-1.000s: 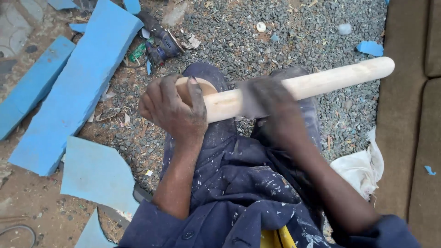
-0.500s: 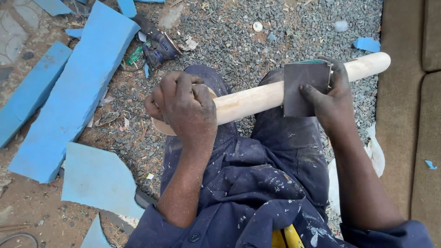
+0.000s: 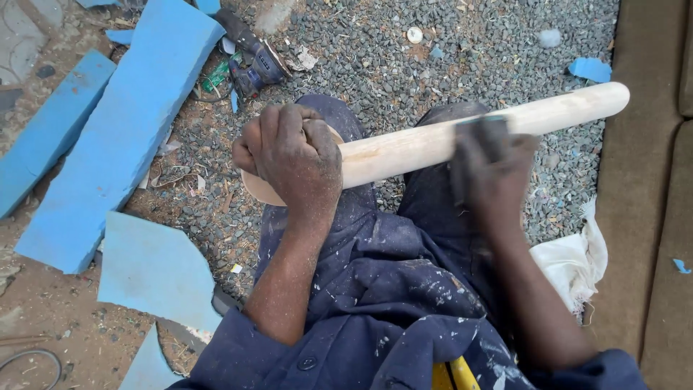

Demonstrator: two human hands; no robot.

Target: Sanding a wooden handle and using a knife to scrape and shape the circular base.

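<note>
Left hand (image 3: pixel 292 155) fingers clamped round dowel (image 3: pixel 404 144) near butt, steadying it across lap. Right hand (image 3: pixel 491 170), blurred, fingers pressing sandpaper (image 3: pixel 482 130) onto dowel mid-length.

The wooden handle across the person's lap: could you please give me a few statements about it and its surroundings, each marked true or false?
1. The left hand grips the wooden handle near its wider end. True.
2. The right hand hangs free, away from the handle. False: it presses on the handle's middle, blurred, with a dark sheet under it.
3. Blue foam pieces lie on the ground by the left hand's side. True.
4. The handle is painted blue. False: it is pale bare wood.
5. The ground under the handle is gravel. True.
6. A power tool rests on the lap. False: it lies on the gravel beyond the knees.
</note>
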